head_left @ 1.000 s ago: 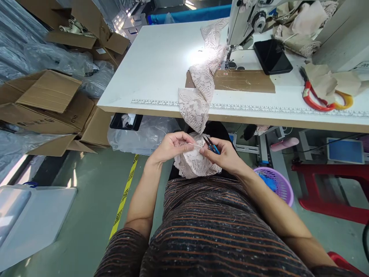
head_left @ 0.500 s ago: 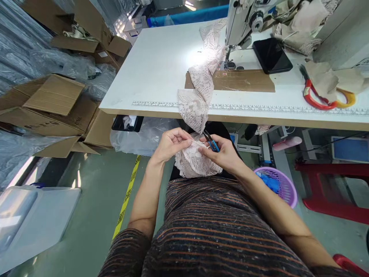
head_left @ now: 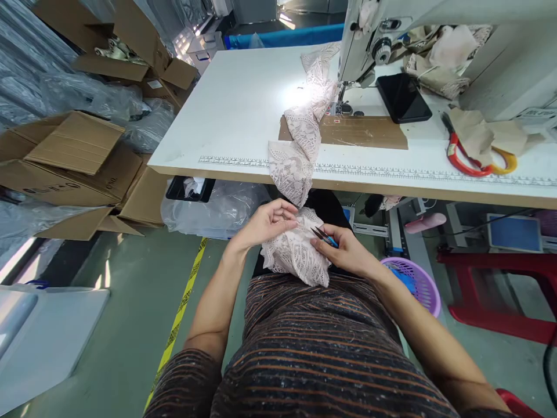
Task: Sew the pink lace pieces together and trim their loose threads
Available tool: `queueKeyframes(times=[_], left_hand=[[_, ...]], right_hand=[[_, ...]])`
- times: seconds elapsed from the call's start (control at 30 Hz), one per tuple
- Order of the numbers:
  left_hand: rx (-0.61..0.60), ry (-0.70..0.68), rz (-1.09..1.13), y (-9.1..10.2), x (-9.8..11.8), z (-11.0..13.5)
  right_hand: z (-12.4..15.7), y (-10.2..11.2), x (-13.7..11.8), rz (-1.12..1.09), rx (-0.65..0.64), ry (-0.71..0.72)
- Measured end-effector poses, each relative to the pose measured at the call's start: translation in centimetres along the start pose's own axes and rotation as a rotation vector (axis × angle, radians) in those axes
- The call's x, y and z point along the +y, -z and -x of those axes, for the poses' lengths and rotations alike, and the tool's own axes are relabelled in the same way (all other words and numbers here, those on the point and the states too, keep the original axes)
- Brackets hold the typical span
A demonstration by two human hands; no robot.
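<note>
Pale pink lace trim (head_left: 300, 249) lies bunched on my lap, and a strip of it runs up over the table edge toward the sewing machine's needle. My left hand (head_left: 267, 223) is at the upper left of the bunch, thumb and fingers closed loosely on the lace edge; the exact pinch is partly hidden. In my right hand (head_left: 343, 249) are blue-handled thread snips (head_left: 329, 238), their dark blades pointing up and left over the lace. The blade tips look slightly apart.
A white sewing machine (head_left: 369, 40) stands on the white table (head_left: 235, 104). Brown cardboard (head_left: 361, 132), a black phone (head_left: 404, 98) and red-and-yellow scissors (head_left: 467, 159) lie there. Open cartons (head_left: 78, 145) are left; a purple basket (head_left: 424, 284) and red stool (head_left: 500, 316) stand right.
My right hand with the snips has moved down and right, away from my left fingers. The lace bunch has shifted and spread lower on my lap. The view has tilted slightly.
</note>
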State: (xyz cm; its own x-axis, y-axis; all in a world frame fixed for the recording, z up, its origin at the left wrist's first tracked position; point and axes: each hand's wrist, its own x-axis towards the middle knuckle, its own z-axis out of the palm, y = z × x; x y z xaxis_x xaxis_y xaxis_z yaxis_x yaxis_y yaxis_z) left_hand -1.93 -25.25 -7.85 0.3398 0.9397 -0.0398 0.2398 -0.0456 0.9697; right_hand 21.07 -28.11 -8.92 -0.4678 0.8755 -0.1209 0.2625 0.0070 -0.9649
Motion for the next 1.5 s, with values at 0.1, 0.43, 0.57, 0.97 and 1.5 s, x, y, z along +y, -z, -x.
queueKeyframes(times=[0.1, 0.43, 0.57, 0.97, 1.5], left_hand=[[0.098, -0.082, -0.299, -0.4, -1.1, -0.9], [0.316, -0.163, -0.438, -0.3, -2.2, -0.6], [0.380, -0.204, -0.271, 0.1, -2.0, 0.2], [0.462, -0.454, -0.124, -0.1, 0.7, -0.1], [0.019, 0.089, 0.188, -1.2, 0.0, 3.6]], right_hand=[[0.0, 0.8, 0.9, 0.249, 0.268, -0.010], [-6.9, -0.9, 0.5, 0.000, 0.501, 0.107], [-7.9, -2.6, 0.3, -0.227, 0.432, 0.090], [0.2, -3.0, -3.4, 0.145, 0.133, 0.570], [0.9, -0.1, -1.5, 0.137, -0.080, 0.130]])
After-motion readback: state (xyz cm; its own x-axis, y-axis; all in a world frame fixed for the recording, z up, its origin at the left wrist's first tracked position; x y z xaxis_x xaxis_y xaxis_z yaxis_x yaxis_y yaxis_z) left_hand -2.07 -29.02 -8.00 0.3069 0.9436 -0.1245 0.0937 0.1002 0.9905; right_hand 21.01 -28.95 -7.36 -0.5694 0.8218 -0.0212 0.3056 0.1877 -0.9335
